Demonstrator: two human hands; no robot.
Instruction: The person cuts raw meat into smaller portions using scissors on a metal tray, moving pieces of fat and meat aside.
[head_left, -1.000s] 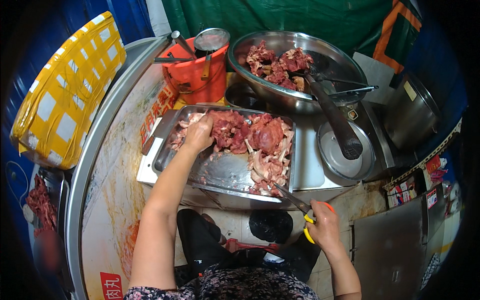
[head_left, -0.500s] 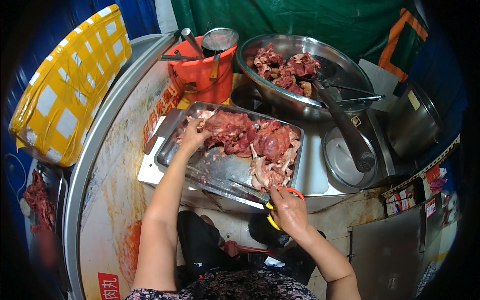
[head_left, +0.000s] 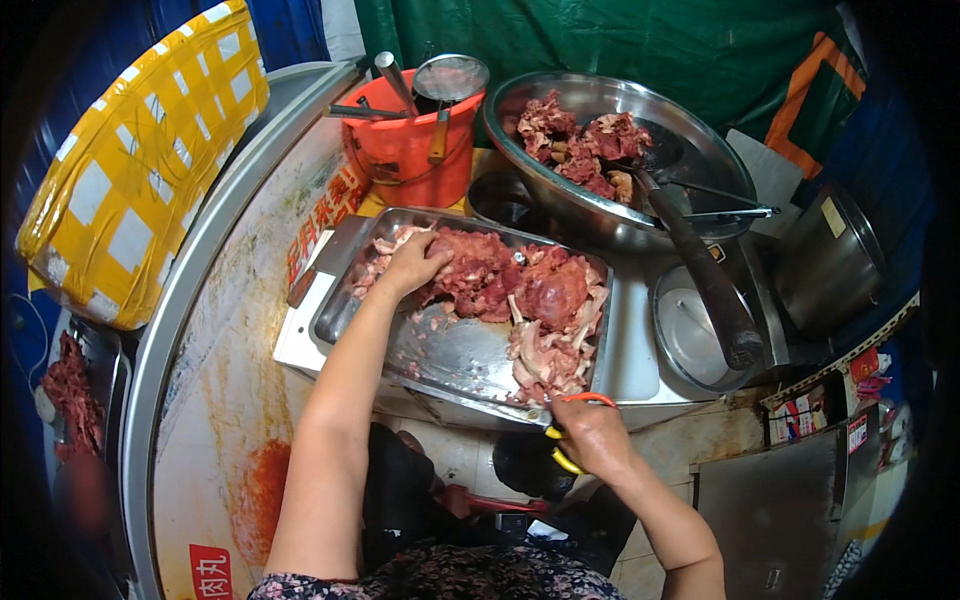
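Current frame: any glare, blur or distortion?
Head view: corners black, the metal counter edge bowed at left; head view: glare on the bare floor of the steel tray; head view: lower-left reddish patch blurred, left hand and right hand fairly clear.

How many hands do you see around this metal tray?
2: the left hand at the meat in the metal tray, the right hand holding scissors at the tray's near right corner.
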